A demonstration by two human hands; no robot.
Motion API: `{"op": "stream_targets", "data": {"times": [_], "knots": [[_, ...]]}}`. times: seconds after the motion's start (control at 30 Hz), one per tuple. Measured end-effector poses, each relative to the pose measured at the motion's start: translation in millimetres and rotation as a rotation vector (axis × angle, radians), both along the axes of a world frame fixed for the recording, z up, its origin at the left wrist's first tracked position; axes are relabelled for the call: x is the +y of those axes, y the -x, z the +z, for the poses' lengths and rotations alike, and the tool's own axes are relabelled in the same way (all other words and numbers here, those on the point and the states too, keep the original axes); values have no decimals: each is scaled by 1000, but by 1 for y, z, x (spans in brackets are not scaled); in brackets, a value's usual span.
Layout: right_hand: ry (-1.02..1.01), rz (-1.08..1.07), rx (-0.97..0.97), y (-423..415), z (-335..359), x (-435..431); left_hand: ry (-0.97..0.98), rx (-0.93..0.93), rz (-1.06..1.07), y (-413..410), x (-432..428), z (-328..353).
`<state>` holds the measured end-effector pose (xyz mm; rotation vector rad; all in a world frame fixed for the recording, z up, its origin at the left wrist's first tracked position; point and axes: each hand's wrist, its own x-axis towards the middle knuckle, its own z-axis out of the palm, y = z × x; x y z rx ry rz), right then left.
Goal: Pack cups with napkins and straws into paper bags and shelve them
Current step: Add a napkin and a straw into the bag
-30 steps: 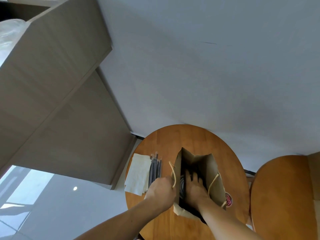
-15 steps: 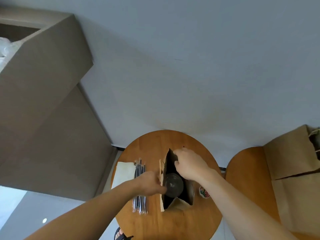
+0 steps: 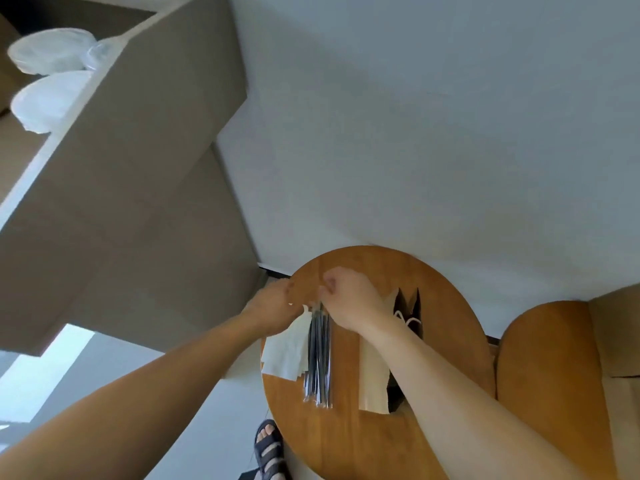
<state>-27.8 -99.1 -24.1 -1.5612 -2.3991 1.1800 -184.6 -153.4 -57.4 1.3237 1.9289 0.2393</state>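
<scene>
On the round wooden table (image 3: 346, 431) lie a stack of white napkins (image 3: 285, 355) and a bundle of wrapped dark straws (image 3: 320, 365). My left hand (image 3: 272, 304) pinches the far end of the top napkin, which lifts slightly. Beside it my right hand (image 3: 349, 299) has its fingers curled over the far ends of the straws and seems to pinch one. The brown paper bag (image 3: 372, 375) stands open to the right of the straws, partly hidden under my right forearm. The cup inside it is hidden.
A grey shelf unit (image 3: 145, 161) rises at the left with clear plastic lids (image 3: 48, 53) on its upper level. A second wooden table (image 3: 547, 375) stands at the right with more brown bags (image 3: 620, 341). My sandalled foot (image 3: 268, 448) shows below the table.
Both hands have left the paper bag and moved left to the far ends of the napkins and straws. The camera has tilted, bringing the shelf and lids into view.
</scene>
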Motion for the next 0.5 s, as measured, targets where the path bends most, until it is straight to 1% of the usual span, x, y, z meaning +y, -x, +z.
{"op": "stream_targets", "data": {"times": [0.1,0.2,0.3,0.37,0.5], "knots": [[132,-47,-27,29,-42,-5,73,57,80,22,-11,-18],[185,-101,-112,42,-91,-16,121,41,117,36,-19,-39],[285,-243,-163,45,-145,-32,173,18,152,45,-27,-66],[308,-291,-196,47,-180,-41,197,9,184,48,-33,-86],[303,-311,-212,55,-232,-51,241,3,257,49,-49,-126]]}}
